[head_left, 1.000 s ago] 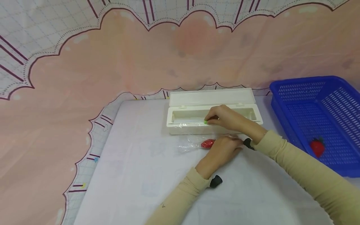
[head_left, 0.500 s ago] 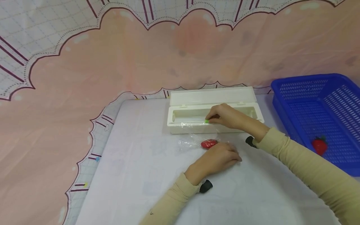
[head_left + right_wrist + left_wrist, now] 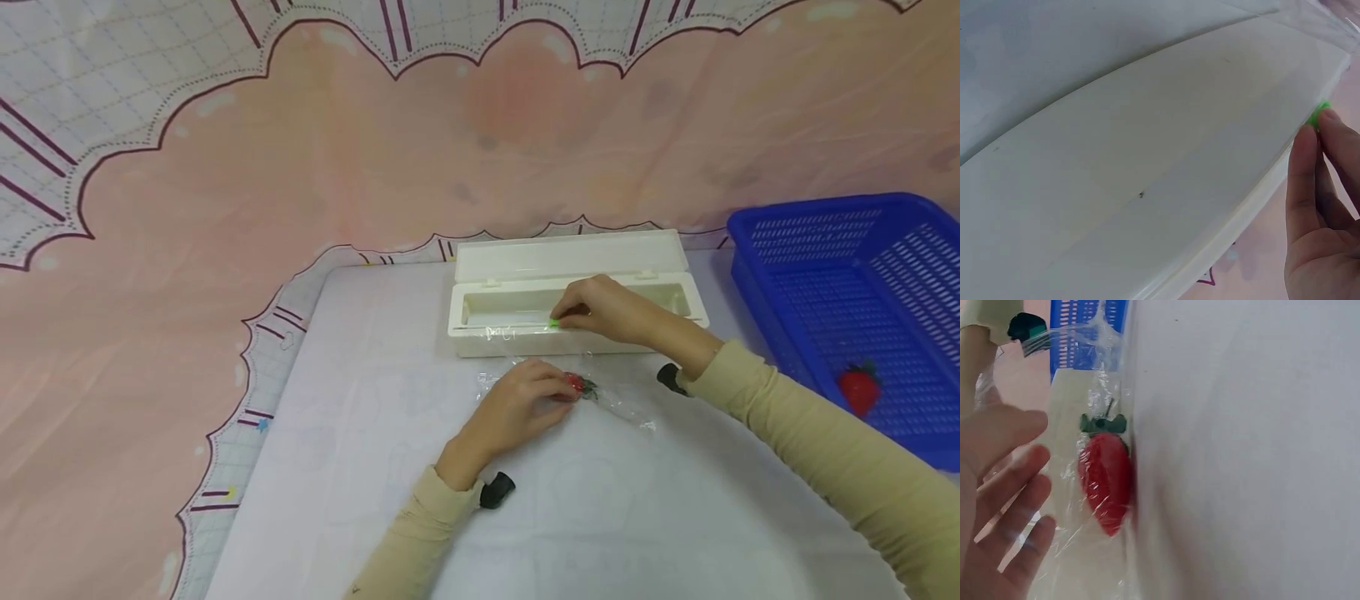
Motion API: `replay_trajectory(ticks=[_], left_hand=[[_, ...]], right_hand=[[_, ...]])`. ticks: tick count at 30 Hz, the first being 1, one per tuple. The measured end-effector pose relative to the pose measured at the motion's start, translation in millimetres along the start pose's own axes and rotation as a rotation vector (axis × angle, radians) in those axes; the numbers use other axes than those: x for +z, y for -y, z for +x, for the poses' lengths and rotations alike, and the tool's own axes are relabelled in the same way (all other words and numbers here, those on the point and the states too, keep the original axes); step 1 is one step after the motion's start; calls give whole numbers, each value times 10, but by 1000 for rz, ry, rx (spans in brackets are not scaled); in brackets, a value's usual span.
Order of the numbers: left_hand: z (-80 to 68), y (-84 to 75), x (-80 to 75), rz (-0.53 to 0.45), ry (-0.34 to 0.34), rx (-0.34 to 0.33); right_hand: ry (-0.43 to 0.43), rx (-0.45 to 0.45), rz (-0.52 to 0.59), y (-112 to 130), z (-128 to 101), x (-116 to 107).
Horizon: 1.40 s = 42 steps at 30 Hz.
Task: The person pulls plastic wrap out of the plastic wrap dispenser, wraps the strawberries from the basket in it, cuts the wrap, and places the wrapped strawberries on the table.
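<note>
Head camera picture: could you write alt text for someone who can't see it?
A person's left hand rests on a red toy strawberry lying in clear plastic wrap on a white table. Their right hand pinches a small green slider on the front edge of an open white wrap dispenser. At right, a blue basket holds a second strawberry.

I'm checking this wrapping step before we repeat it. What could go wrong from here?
1. The cling film lies loose and crumpled around the toy strawberry; it may cling to itself and bunch up.
2. The left hand only touches the strawberry lightly, so it might roll out of the film.
3. The right hand pinches the green slider on the white dispenser; an uneven pull could tear the film raggedly.
</note>
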<state>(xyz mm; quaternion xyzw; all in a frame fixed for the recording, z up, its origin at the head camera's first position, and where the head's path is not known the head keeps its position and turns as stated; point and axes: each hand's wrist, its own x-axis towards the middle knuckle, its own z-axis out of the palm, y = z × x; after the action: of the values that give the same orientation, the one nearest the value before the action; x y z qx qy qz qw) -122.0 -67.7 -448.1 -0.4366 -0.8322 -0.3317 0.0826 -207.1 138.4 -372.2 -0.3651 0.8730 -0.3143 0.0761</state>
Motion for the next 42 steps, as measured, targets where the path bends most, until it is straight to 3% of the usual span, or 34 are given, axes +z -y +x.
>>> replay_trajectory(ticks=[3,9,13,18,25,36,42], left_hand=[[45,25,59,66,41,-32],[132,28,169,270,239,-138],[151,65,205,272,272,-159],[148,114,225,149,262,-175],[189,161,258,-10,183,-224],[190,217,264,-61,128,-216],[194,252,327,-84,106,-207]], right_hand=[[1,7,-6,-12,-1,6],[5,20,-28,-7,-6,13],[-2,2,-39,22,6,13],[-6,-26,-45,37,48,25],[-17,-27,-51,55,122,61],[-32,-6,-46,139,201,169],[-45,9,-12,278,377,331]])
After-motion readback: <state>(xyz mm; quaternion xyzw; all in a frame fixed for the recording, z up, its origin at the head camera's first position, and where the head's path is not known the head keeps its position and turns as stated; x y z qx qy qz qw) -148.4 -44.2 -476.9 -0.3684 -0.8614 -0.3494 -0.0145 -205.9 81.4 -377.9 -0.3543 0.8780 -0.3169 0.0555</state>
